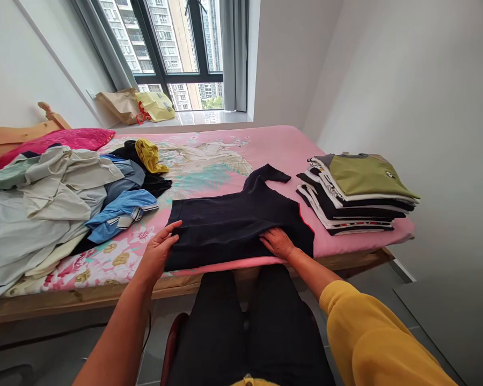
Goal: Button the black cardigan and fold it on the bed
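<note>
A black T-shirt (233, 220) lies partly folded on the pink sheet at the bed's near edge, one sleeve pointing away from me. My left hand (158, 251) rests at its left edge, fingers stretched and together, thumb on top of the cloth. My right hand (278, 242) lies flat on the shirt's lower right part, fingers spread and pressing down. Neither hand holds anything lifted.
A heap of unfolded clothes (52, 203) covers the bed's left side. A stack of folded shirts (356, 193) sits at the right end. The bed (209, 155) has a wooden frame. Paper bags (137, 104) stand on the window sill. A white wall is close on the right.
</note>
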### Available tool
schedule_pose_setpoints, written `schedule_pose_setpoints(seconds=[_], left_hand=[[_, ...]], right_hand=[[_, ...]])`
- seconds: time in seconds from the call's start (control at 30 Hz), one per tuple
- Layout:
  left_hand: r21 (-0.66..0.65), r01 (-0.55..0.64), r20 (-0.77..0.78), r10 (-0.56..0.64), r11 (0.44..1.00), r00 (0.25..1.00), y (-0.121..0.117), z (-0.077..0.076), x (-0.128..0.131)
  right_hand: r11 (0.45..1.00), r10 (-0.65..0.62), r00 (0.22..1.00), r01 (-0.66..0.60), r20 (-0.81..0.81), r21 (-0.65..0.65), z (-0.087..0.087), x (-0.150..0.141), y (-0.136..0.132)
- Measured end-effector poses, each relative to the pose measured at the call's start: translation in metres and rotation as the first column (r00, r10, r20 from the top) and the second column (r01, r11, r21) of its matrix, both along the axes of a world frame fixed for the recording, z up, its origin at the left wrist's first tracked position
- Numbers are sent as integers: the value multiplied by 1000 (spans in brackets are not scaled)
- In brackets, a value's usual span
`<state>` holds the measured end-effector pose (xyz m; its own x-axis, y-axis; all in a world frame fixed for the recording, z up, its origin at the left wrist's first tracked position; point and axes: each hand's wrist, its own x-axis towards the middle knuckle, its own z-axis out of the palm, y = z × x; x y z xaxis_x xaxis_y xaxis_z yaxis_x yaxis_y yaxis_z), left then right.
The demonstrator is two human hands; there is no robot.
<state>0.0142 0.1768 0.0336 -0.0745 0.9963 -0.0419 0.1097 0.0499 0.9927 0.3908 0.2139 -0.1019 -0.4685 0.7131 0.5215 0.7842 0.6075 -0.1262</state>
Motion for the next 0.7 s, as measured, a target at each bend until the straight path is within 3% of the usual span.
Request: schedule_pose_setpoints(seconds=[0.1,0.17,0.23,0.33,0.43,0.53,0.63,0.7], left_hand=[[-29,-21,-351,10,999,936,12,-22,-20],[-57,-66,-578,21,996,816,14,-41,-31],[67,-43,-719,78,997,691,8,-56,-35],[294,207,-835,145,933,531,-11,-65,-24],[250,427,-925,84,869,371,-26,-67,-5],[200,450,-954,69,871,290,-26,-72,3],[168,430,-959,46,887,279,-12,-75,2],[171,444,-957,40,879,288,3,-66,3]], right_hand=[[999,-32,999,33,10,-32,-1,-1,-2],[998,-55,998,56,19,-34,-1,-1,-3],[997,-71,997,71,25,-23,-2,-1,-3],[997,-79,996,79,29,-21,-3,-1,-3],[997,-80,996,80,29,-18,-4,-2,-3],[995,-99,994,99,36,3,-3,-3,-4],[995,-103,994,103,47,13,-1,-3,-7],[996,-89,995,89,50,12,1,-2,-8]])
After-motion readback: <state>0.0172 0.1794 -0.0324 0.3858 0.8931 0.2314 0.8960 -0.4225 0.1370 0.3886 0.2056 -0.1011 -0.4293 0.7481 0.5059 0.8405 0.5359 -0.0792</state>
